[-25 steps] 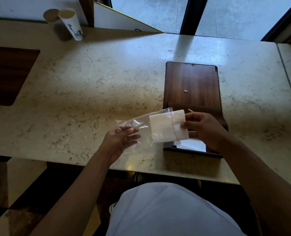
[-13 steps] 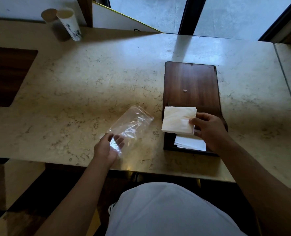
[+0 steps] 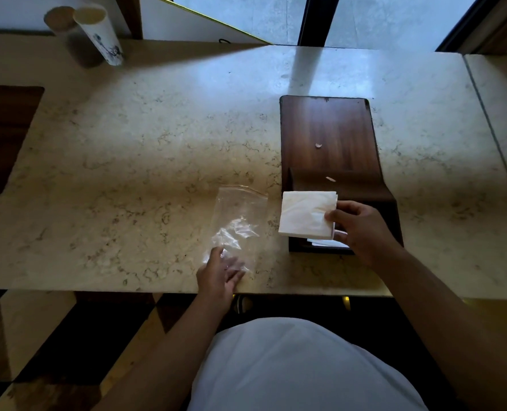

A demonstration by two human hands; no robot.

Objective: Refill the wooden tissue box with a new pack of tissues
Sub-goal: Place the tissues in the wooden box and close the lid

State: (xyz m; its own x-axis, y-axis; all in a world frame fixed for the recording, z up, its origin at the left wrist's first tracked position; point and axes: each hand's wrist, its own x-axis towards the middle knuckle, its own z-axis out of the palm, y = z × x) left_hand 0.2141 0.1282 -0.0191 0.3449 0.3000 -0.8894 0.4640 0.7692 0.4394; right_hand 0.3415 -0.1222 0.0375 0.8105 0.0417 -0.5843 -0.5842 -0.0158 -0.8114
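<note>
Head view. Our right hand [image 3: 365, 232] pinched the tissue stack [image 3: 305, 216] by its right edge, just above the wooden tissue box [image 3: 329, 137] opening; our left hand [image 3: 221, 272] lay open-fingered on the empty plastic wrapper [image 3: 240, 221] on the table [image 3: 142, 143]. The white, square, slightly crumpled stack should, we judged, be lowered level and square to the opening.

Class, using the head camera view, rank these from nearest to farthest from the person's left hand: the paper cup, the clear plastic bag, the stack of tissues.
Measured from the left hand:
1. Clear plastic bag: under its fingertips, flat on the counter.
2. Stack of tissues: to the right, held by the right hand over the wooden tissue box.
3. Paper cup: far back-left corner.
</note>
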